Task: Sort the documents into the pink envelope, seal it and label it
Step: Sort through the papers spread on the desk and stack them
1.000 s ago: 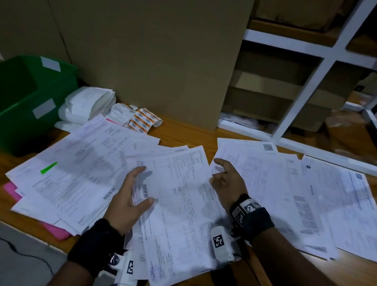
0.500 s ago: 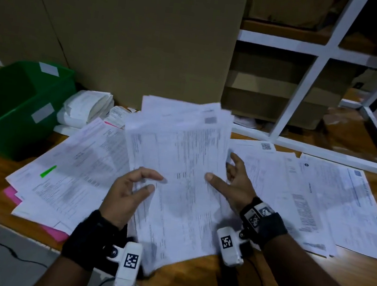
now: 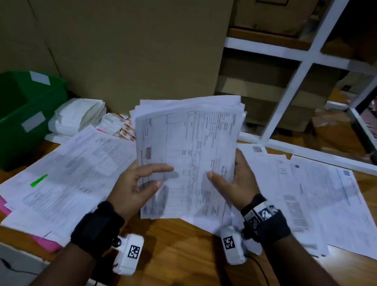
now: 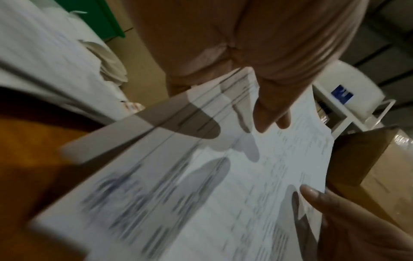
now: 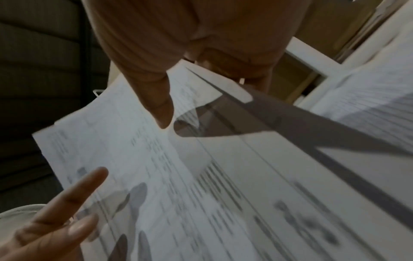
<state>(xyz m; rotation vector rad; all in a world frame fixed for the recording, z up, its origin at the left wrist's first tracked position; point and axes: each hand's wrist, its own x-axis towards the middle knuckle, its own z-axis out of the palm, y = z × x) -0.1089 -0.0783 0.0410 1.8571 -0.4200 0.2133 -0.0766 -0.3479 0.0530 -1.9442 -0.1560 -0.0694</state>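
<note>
Both hands hold a stack of printed documents (image 3: 189, 147) upright above the wooden table (image 3: 182, 257), its top leaning right. My left hand (image 3: 143, 185) pinches the stack's lower left edge, thumb (image 4: 263, 114) on the front sheet. My right hand (image 3: 228, 181) grips the lower right edge, thumb (image 5: 161, 109) in front and fingers hidden behind. The pink envelope (image 3: 0, 205) lies at the left under a loose pile of papers (image 3: 70, 175); only its edge and a corner (image 3: 47, 243) show. Wrist views are motion-blurred.
More sheets (image 3: 307, 194) are spread on the table at the right. A green bin (image 3: 6, 114) stands far left, with folded white material (image 3: 78, 114) and sticker sheets (image 3: 124, 130) beside it. A large cardboard box (image 3: 124, 38) and a white shelf frame (image 3: 293, 84) stand behind.
The stack lay flat on the table a second ago; both hands have lifted it upright and squared it, and it now leans right.
</note>
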